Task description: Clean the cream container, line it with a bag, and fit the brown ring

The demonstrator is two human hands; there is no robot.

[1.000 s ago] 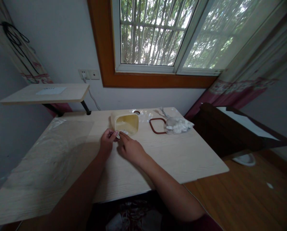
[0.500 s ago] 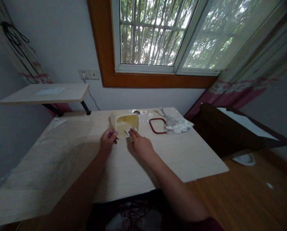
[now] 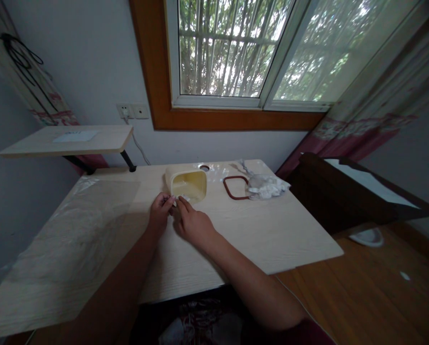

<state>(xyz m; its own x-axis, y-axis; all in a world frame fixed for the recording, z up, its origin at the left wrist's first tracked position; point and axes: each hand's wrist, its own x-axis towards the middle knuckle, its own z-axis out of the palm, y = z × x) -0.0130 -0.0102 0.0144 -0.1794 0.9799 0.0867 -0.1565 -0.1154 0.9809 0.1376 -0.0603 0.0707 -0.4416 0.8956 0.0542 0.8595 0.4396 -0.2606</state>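
A cream-yellow plastic container (image 3: 189, 184) lies on its side on the table, its opening turned toward me. My left hand (image 3: 160, 211) is closed at the container's lower left corner, thumb and fingers pinching a small white piece (image 3: 174, 203). Fingertips of my right hand (image 3: 193, 220) are pressed together against the same piece, right beside the left thumb. Both hands are in front of the container's lower rim. What the white piece is, I cannot make out; fingers hide most of it.
To the right lie a reddish-brown rounded frame (image 3: 236, 198) and a clear plastic bag (image 3: 268, 187) with white contents. Clear plastic sheeting (image 3: 81, 230) covers the left of the wooden table (image 3: 272, 235). A raised shelf (image 3: 67, 139) stands at the back left.
My right hand has moved left along the container's lower rim, from its middle to my left hand, with the small white piece. The left hand and container have barely moved.
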